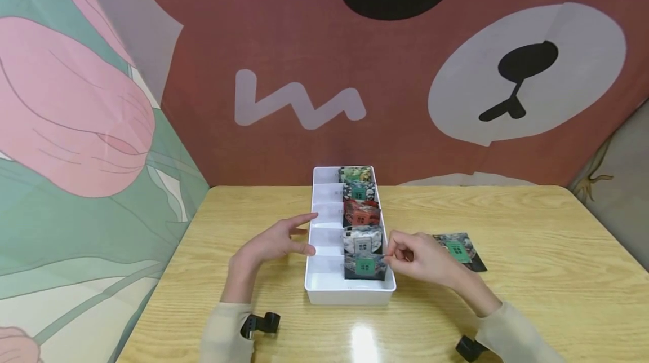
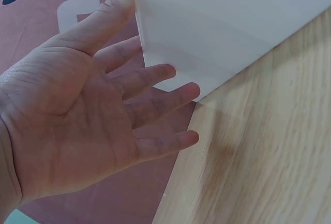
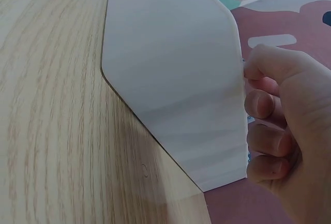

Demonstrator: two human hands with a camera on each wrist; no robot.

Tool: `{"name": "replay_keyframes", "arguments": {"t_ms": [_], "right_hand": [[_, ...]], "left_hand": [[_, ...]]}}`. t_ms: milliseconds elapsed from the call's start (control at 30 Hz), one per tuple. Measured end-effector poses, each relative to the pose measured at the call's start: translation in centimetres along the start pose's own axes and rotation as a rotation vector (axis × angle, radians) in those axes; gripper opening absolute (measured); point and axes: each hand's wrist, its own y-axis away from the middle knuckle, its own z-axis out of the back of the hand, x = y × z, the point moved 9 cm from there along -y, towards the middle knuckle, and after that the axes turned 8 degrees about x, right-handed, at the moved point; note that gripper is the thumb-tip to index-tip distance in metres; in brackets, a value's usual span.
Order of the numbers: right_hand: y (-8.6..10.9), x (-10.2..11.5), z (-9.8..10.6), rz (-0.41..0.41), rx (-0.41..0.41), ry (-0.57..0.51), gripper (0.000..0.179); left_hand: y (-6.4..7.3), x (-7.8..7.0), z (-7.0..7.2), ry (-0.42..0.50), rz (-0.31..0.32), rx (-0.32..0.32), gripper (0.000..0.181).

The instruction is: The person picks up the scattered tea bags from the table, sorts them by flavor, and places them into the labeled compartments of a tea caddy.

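Observation:
A long white divided box stands on the table, with a row of flat printed sachets along its right side. My right hand is at the box's right rim, its thumb and index finger pinching the upper right corner of the front sachet, dark with a green label. Just behind that one is a pale grey sachet. On the opposite side my left hand has its fingers extended, with the thumb and index fingertips at the left rim. In the left wrist view its other fingers are spread beside the box wall.
Farther back in the box are a red sachet, a green-labelled sachet and a green-yellow sachet. Another green-labelled sachet lies on the wooden table, right of the box. A printed cloth hangs behind.

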Motion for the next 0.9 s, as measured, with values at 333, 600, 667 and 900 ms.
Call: {"name": "replay_keyframes", "arguments": {"t_ms": [333,600,667,900], "right_hand": [[0.4,0.1,0.6,-0.004,-0.039,0.044,0.029],[1.3,-0.3,1.6,-0.087,-0.047,0.073,0.029],[1.7,-0.7,2.0,-0.114,-0.054,0.087,0.029],[3.2,-1.8,3.6,-0.183,-0.071,0.104,0.017]], "left_hand": [[-0.1,0.1,0.0,-0.005,0.007,-0.008,0.081],[-0.1,0.2,0.0,-0.007,0.013,-0.013,0.081],[0.0,0.2,0.0,-0.008,0.017,-0.013,0.082],[-0.1,0.2,0.1,-0.018,0.015,-0.012,0.081]]}}
